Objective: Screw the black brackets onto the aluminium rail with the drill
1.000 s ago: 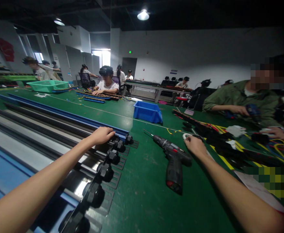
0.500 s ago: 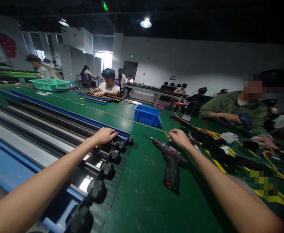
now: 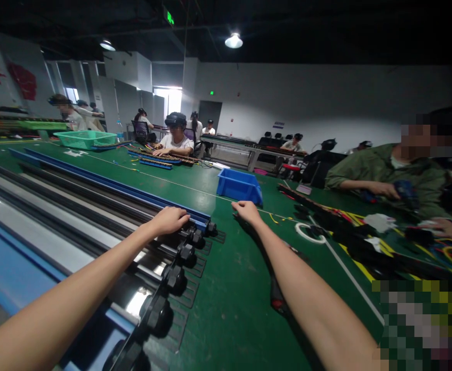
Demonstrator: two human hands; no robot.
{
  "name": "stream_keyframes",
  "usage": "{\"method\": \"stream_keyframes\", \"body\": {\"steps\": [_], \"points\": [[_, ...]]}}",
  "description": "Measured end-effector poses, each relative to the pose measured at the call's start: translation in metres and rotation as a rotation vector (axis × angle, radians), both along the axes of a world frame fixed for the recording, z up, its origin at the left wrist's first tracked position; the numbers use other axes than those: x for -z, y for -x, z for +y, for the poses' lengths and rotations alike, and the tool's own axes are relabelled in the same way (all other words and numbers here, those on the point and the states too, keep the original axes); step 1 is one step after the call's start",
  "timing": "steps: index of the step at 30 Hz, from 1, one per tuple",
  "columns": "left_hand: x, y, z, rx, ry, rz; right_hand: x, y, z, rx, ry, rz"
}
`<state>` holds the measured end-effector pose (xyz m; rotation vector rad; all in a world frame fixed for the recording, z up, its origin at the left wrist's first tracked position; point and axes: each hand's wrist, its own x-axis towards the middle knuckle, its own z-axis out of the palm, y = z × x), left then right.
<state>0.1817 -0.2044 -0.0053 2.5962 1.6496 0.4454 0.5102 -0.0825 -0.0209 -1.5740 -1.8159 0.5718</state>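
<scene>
Left hand (image 3: 171, 220) lies palm down on the near ends of the long rails (image 3: 74, 203), fingers bent loosely over the edge; can't tell if it grips or just rests there. Rails run side by side across the left of the green table (image 3: 226, 304), some blue, some black, with shiny metal between. Black knobs (image 3: 175, 280) sit in a row along their ends, just beside the left hand, with flat slotted tabs (image 3: 187, 292) sticking out past them.

Right hand (image 3: 247, 210) is out over the table, fingers curled in; can't tell if anything is held (fingertips too small, inner side hidden). The drill (image 3: 277, 299) lies under the right arm, mostly covered, red-marked handle base poking out on the left. Blue bin (image 3: 238, 186) stands just beyond the right hand. Right of it: short yellow wires (image 3: 274, 219) and a white ring (image 3: 302, 235), both on the table and apart from the hand.

Far right, a co-worker in a green jacket (image 3: 353, 167) has one hand on a blue power tool (image 3: 405, 193), with dark strips, loose wires and a white cloth (image 3: 380, 222) in front. Across the table, a person in a white shirt (image 3: 177, 141) works over long strips (image 3: 164, 155); a green basket (image 3: 84, 139) is off to the left.
</scene>
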Motion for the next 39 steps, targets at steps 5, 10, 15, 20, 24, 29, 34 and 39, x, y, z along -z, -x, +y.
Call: {"method": "stream_keyframes", "body": {"steps": [5, 10, 15, 20, 24, 29, 34, 39], "points": [[0.0000, 0.0006, -0.0001, 0.004, 0.011, 0.004, 0.0058, -0.0039, -0.0003, -0.048, 0.014, 0.022], [0.0018, 0.0011, 0.0019, -0.002, 0.021, 0.000, 0.0048, -0.0017, -0.0022, -0.100, 0.040, 0.031], [0.0039, 0.0018, 0.0036, 0.000, 0.020, 0.009, 0.0049, -0.0005, -0.0047, -0.130, 0.050, 0.034], [0.0039, 0.0017, 0.0027, 0.009, 0.014, 0.000, 0.0071, -0.0007, -0.0037, -0.149, 0.092, 0.045], [0.0030, 0.0009, 0.0015, -0.008, 0.018, 0.003, 0.0091, -0.0008, -0.0016, -0.145, 0.107, 0.051], [0.0025, 0.0003, 0.0011, -0.014, 0.018, 0.007, 0.0096, -0.0002, -0.0014, -0.132, 0.117, 0.047], [0.0027, 0.0005, 0.0013, -0.012, 0.020, 0.006, 0.0079, 0.0012, -0.0036, -0.121, 0.116, 0.038], [0.0034, 0.0006, 0.0016, -0.010, 0.021, 0.007, 0.0057, 0.0014, -0.0054, -0.101, 0.108, 0.027]]}}
